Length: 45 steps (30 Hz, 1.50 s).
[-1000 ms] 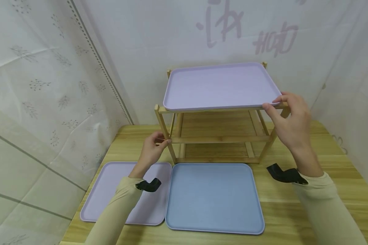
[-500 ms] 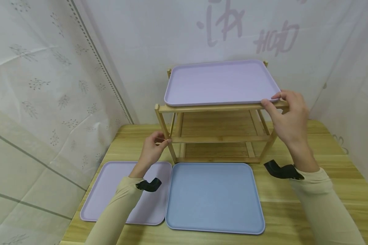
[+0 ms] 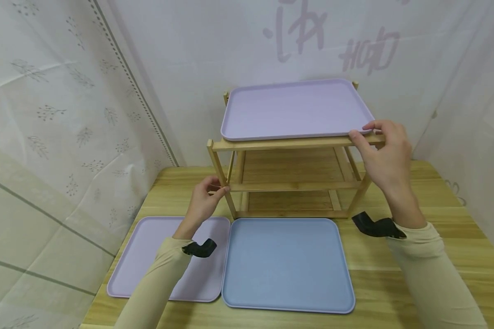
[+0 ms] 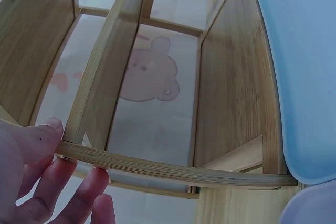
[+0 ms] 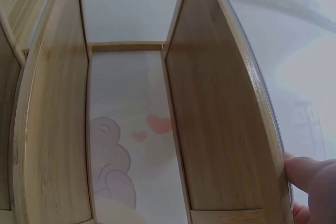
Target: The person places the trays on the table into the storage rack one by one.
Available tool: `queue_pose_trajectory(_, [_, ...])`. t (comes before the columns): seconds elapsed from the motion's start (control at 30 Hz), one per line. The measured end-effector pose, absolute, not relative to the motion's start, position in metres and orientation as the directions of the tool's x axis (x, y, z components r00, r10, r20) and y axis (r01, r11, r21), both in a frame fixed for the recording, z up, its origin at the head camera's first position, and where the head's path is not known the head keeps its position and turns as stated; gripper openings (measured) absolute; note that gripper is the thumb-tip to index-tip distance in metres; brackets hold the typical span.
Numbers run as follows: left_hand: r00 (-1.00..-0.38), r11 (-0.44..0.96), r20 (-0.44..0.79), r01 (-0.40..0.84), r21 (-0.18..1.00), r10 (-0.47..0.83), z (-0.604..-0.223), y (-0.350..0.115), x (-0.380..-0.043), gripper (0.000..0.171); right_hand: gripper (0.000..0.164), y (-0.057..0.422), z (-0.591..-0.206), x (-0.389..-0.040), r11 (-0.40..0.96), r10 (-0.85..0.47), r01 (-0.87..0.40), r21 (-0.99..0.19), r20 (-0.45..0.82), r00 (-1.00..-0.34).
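Observation:
On top of a three-tier wooden rack lies a lilac tray. The person's right hand pinches this tray's front right corner, with the thumb at the front edge and the fingertips over the rim. Lower down, the left hand grips the rack's front left post between thumb and fingers. The left wrist view shows its thumb on one side of the post and fingertips on the other. From the right wrist, the thumb shows along the top shelf's edge; the other fingers are mostly hidden.
A blue tray lies on the wooden table before the rack. To its left, a second lilac tray is partly covered by the left forearm. White patterned curtains hang behind the rack and along the sides.
The upper lilac tray has slid back a little, baring more of the rack's front top rail. The right hand moved with it, back and slightly left. The left hand kept its place.

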<state>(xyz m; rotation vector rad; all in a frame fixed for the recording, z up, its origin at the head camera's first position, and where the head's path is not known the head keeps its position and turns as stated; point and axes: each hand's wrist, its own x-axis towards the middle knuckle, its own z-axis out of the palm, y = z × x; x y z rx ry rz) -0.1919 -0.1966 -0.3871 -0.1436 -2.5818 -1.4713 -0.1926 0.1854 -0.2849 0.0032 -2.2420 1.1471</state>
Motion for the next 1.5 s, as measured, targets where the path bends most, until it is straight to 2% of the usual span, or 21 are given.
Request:
queue_pose_trajectory(0.5, [-0.985,0.533,0.17,0.14,0.834,-0.007,-0.388,-0.193,-0.192,0.025,0.039,0.187,-0.29,-0.192,0.625,0.259,-0.28,-0.729,0.532,-0.807])
queue_pose_trajectory(0.7, [-0.984,0.527,0.179,0.151,0.836,-0.003,-0.39,-0.194,-0.192,0.024,0.037,0.191,-0.294,-0.191,0.619,0.222,-0.325,-0.714,0.557,-0.8])
queue_pose_trajectory(1.13, [-0.984,0.504,0.179,0.152,0.85,-0.004,-0.39,-0.196,-0.192,0.024,0.04,0.203,-0.291,-0.181,0.575,0.142,-0.375,-0.727,0.54,-0.829])
queue_pose_trajectory(1.33, [-0.984,0.519,0.177,0.151,0.842,-0.001,-0.388,-0.196,-0.192,0.025,0.038,0.213,-0.289,-0.172,0.577,0.169,-0.357,-0.735,0.535,-0.828])
queue_pose_trajectory(1.5, [-0.985,0.515,0.175,0.15,0.844,0.0,-0.387,-0.196,-0.193,0.025,0.032,0.221,-0.285,-0.161,0.561,0.244,-0.357,-0.747,0.561,-0.791])
